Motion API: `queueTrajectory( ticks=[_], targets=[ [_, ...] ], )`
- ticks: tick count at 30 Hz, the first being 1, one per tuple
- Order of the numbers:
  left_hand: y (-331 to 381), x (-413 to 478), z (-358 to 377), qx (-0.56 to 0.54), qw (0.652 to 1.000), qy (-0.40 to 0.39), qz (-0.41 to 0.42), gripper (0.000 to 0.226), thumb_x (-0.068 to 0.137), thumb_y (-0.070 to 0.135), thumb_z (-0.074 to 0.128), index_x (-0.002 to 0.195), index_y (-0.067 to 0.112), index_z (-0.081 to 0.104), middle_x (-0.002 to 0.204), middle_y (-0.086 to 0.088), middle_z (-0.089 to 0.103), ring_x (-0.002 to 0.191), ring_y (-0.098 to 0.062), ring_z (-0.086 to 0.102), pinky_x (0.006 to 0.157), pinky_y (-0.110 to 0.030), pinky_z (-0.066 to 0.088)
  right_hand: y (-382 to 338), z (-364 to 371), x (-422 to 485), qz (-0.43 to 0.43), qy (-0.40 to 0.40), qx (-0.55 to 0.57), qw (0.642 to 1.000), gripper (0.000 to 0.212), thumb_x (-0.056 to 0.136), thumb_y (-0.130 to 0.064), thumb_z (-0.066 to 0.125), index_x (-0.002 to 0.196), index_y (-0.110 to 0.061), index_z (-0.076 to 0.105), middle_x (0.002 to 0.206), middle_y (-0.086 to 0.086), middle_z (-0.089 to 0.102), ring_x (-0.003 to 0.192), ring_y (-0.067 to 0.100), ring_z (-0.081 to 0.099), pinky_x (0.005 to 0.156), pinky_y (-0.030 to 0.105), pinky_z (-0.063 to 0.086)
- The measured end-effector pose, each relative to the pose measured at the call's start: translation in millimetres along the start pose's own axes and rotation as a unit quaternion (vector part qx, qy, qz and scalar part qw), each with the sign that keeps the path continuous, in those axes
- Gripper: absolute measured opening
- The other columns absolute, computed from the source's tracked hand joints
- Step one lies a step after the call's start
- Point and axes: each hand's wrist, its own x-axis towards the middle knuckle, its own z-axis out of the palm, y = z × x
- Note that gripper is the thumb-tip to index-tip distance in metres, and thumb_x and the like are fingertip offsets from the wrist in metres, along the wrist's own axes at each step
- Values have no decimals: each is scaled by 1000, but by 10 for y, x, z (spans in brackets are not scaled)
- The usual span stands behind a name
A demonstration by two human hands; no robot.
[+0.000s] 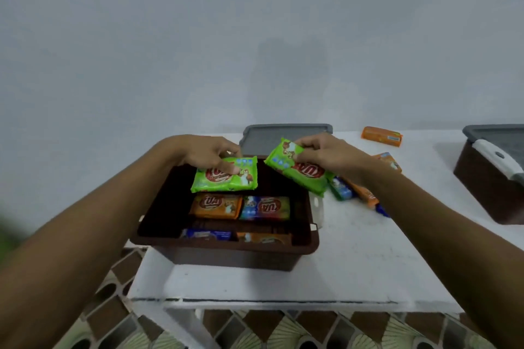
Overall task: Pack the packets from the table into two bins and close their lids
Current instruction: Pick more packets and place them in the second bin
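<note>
A brown bin (226, 252) stands open on the white table (354, 249). My left hand (209, 154) grips a green packet (225, 178) over the bin's far part. My right hand (329, 156) holds a second green packet (295, 170), tilted, above the bin's right rim. Inside the bin lie an orange packet (215, 206), a blue packet (265, 208) and more packets along the near wall. A heap of loose packets (357, 193) lies on the table under my right wrist. One orange packet (382, 136) lies alone at the back.
A grey lid (286, 134) lies behind the open bin. A second brown bin (490, 178) with a grey lid and white latch stands at the right edge. The wall rises close behind the table. Patterned floor tiles show below the table's front edge.
</note>
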Motion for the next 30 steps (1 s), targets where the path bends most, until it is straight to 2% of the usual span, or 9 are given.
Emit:
queueTrajectory(
  ticks=[3, 6, 9, 13, 16, 18, 21, 24, 30],
  targets=[
    [-275, -33, 142, 50, 999, -8, 8, 8, 92, 26, 64, 98, 22, 60, 87, 2, 68, 72, -14, 66, 64, -27, 52, -217, 234, 219, -39, -75, -115, 990, 22, 95, -17, 58, 116, -14, 64, 103, 3, 71, 88, 17, 69, 78, 29, 55],
    [-487, 13, 350, 91, 996, 2, -5, 8, 92, 26, 63, 97, 22, 58, 75, 2, 63, 58, -11, 59, 59, -25, 47, -245, 535, 393, -52, -152, -312, 936, 29, 96, -22, 56, 124, -20, 60, 112, -1, 64, 99, 19, 64, 83, 36, 53],
    [-656, 61, 478, 167, 985, 26, -29, 20, 92, 35, 62, 110, 27, 59, 98, -3, 66, 82, -17, 61, 75, -33, 51, -148, 793, 478, -28, -167, -422, 891, 37, 95, -28, 53, 131, -33, 54, 125, 2, 59, 114, 25, 57, 81, 40, 46],
    [-607, 43, 517, 277, 956, 81, -57, 42, 88, 46, 63, 127, 35, 56, 118, -3, 55, 108, -27, 58, 84, -39, 44, -112, 934, 438, -35, -77, -486, 870, 40, 95, -26, 55, 133, -36, 53, 125, 7, 59, 110, 28, 59, 80, 41, 45],
    [-573, 45, 494, 359, 920, 149, -40, 39, 85, 43, 66, 122, 32, 60, 117, -4, 60, 104, -27, 60, 77, -37, 43, -127, 974, 360, -77, 15, -540, 838, 33, 92, -27, 59, 125, -27, 59, 116, 9, 62, 104, 30, 61, 74, 36, 41],
    [-586, 42, 469, 336, 926, 170, -19, 34, 84, 40, 68, 116, 29, 62, 109, -1, 65, 95, -23, 63, 70, -33, 45, -114, 961, 362, -90, 41, -539, 836, 27, 91, -31, 60, 117, -25, 61, 111, 7, 63, 100, 28, 61, 73, 35, 42],
    [-606, 56, 471, 240, 962, 132, -3, 31, 80, 39, 74, 107, 25, 65, 90, 7, 64, 79, -14, 62, 67, -31, 52, -86, 930, 383, -84, 9, -519, 850, 28, 88, -39, 63, 115, -29, 62, 111, 4, 63, 98, 26, 61, 71, 34, 40],
    [-639, 75, 516, 235, 970, 66, 5, 43, 70, 41, 82, 106, 27, 62, 80, 13, 56, 78, -12, 59, 67, -29, 49, -35, 953, 383, -74, -60, -530, 843, 43, 83, -45, 68, 122, -32, 58, 114, 0, 61, 100, 24, 60, 71, 34, 39],
    [-635, 99, 538, 279, 958, 66, -2, 33, 75, 28, 79, 99, 26, 56, 91, 7, 55, 83, -16, 56, 64, -30, 46, 25, 1006, 419, -87, -50, -564, 820, 51, 79, -46, 71, 124, -26, 55, 111, 1, 63, 96, 22, 61, 69, 34, 44]
  ],
)
